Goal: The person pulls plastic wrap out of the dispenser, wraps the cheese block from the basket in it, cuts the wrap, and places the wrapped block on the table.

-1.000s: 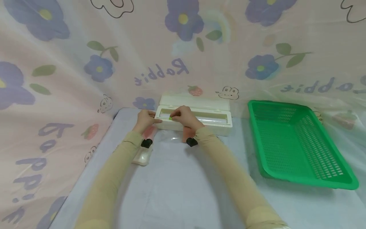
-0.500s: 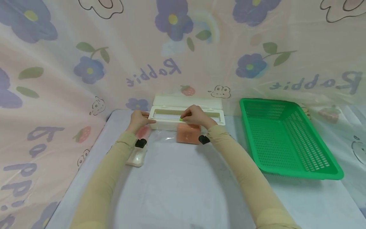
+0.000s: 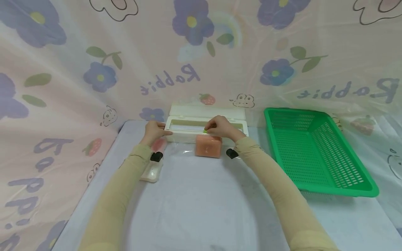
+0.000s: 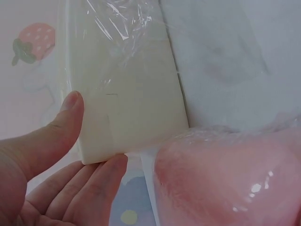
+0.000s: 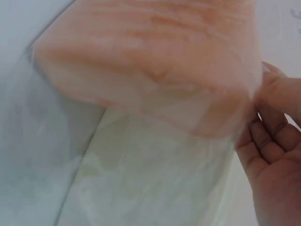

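Observation:
A long cream cling film dispenser (image 3: 180, 137) stands at the back of the table, its lid (image 3: 207, 111) raised behind it. My left hand (image 3: 153, 132) grips its left end, thumb on the front and fingers around the end. With thumb and finger, my right hand (image 3: 222, 127) pinches a small yellow-green slide cutter (image 3: 205, 131) on the dispenser's front rim. Clear film (image 3: 185, 150) hangs down the front onto the table. An orange block (image 3: 208, 146) sits before the dispenser, beneath or behind film. Below my left hand lies a glossy pink thing (image 4: 225, 179), partly hidden by my wrist.
A green plastic basket (image 3: 276, 157) stands on the right of the table (image 3: 201, 209). A small white tray-like item (image 3: 152, 173) lies near my left forearm. Patterned cloth (image 3: 125, 52) hangs right behind the dispenser.
My right hand has slid the cutter rightward along the dispenser's rim, uncovering the orange block from view. My left hand has kept its grip on the left end. The view has shifted slightly.

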{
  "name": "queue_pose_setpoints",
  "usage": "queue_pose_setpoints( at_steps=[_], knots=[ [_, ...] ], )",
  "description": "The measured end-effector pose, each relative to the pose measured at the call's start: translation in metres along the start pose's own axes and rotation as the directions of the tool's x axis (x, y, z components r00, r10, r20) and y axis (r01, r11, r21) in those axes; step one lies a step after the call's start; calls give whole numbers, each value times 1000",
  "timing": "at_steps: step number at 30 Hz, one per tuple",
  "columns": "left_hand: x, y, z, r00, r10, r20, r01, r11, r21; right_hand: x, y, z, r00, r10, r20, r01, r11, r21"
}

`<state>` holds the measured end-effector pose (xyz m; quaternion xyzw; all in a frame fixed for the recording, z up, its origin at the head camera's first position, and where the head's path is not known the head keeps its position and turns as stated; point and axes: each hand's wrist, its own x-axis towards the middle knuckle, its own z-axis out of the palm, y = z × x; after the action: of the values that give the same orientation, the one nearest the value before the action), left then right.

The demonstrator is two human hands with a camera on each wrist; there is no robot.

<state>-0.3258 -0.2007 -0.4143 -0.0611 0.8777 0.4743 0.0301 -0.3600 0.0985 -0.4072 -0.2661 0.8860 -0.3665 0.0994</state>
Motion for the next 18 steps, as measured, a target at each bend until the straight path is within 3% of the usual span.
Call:
queue_pose_setpoints(
  at_steps=[9,18],
  knots=[
    [-2,1,-4,1000,19,6,-19,1000,-6,-25,18,-36,999,-4,45,9,995,-95],
    [-4,4,-4,1000,1,17,-1,1000,-7,-46,30,-58,996,12,91,-3,995,-99]
  ],
)
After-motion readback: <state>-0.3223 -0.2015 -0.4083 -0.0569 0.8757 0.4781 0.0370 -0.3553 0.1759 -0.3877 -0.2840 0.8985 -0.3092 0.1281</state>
